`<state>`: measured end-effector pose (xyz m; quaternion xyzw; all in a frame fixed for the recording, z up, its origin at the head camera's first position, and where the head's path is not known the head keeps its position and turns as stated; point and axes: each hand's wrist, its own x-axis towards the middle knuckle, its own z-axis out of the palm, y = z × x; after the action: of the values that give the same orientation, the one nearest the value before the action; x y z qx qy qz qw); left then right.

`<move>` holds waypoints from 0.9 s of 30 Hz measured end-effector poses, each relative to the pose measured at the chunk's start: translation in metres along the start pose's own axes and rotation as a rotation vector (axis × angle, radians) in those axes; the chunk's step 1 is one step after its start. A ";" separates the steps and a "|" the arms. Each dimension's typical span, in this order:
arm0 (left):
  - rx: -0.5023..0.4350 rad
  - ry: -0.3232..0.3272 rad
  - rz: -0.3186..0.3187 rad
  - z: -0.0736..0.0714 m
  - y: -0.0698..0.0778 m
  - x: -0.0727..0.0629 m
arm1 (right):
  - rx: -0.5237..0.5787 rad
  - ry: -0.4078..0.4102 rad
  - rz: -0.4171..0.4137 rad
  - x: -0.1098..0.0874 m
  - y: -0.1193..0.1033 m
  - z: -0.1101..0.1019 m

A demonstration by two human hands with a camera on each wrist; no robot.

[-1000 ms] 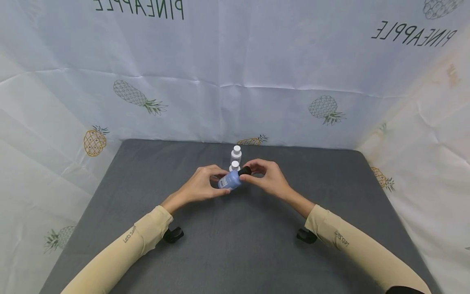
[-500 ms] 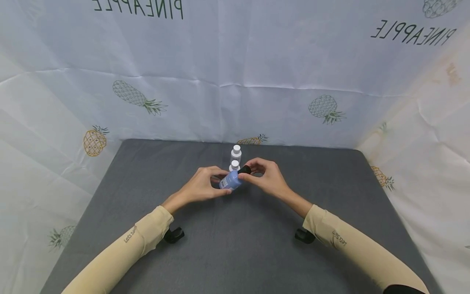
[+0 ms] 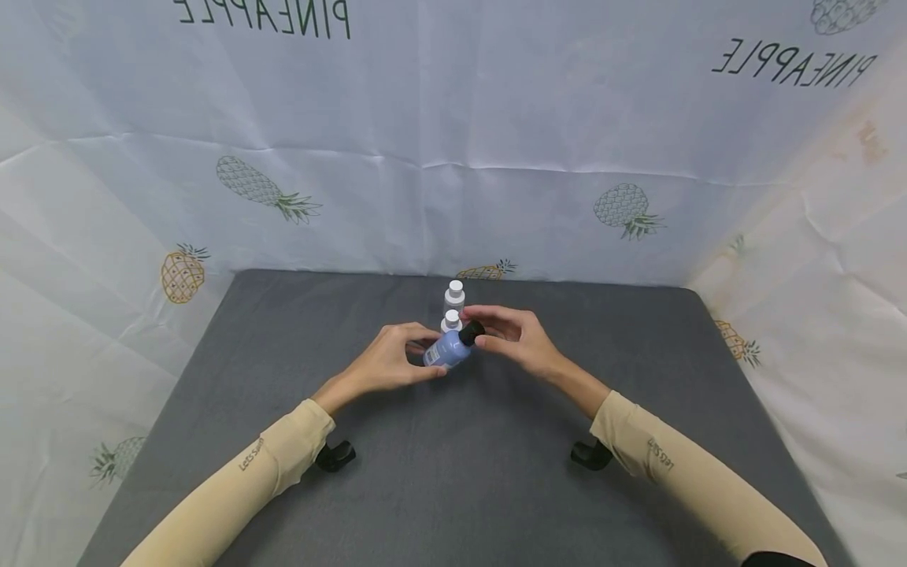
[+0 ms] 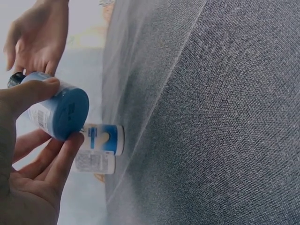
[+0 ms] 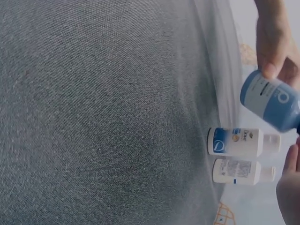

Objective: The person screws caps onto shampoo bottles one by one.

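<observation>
A blue bottle (image 3: 446,350) with a black cap (image 3: 471,332) is tilted above the table, its cap end up and to the right. My left hand (image 3: 388,359) grips its body, thumb on the near side and fingers beneath, as the left wrist view shows. Around the cap, my right hand (image 3: 523,339) has its thumb and fingers loosely spread; whether a fingertip touches the cap is unclear. In the right wrist view the blue bottle (image 5: 269,101) shows a pale label. Behind it, two white-capped bottles, a nearer one (image 3: 451,321) and a farther one (image 3: 455,296), stand upright.
A dark grey cloth covers the table (image 3: 453,488). A pineapple-print curtain (image 3: 397,213) hangs behind its back edge and along both sides. Black wrist mounts sit under both sleeves (image 3: 286,449).
My right thumb and fingers have loosened and drawn apart at the cap, leaving more of it in sight. The left hand and the blue bottle have barely moved.
</observation>
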<state>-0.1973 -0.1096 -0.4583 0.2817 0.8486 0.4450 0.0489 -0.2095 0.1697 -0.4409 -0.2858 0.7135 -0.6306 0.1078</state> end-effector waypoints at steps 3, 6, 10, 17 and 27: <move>0.000 -0.004 -0.005 0.000 -0.001 0.000 | 0.036 -0.044 -0.019 0.001 0.002 -0.004; -0.001 -0.006 0.002 -0.001 -0.002 0.000 | 0.013 -0.057 -0.023 0.002 0.002 -0.006; 0.000 -0.002 0.013 -0.003 -0.002 -0.002 | -0.041 -0.057 -0.031 0.004 0.002 -0.003; 0.010 0.005 0.011 -0.005 -0.004 -0.004 | -0.264 0.030 -0.028 0.003 -0.002 0.009; -0.002 0.003 0.036 -0.004 -0.001 -0.001 | -0.339 0.182 0.033 0.003 -0.003 0.016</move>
<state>-0.1984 -0.1130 -0.4565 0.2963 0.8430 0.4472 0.0400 -0.2034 0.1544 -0.4405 -0.2299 0.8209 -0.5227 0.0032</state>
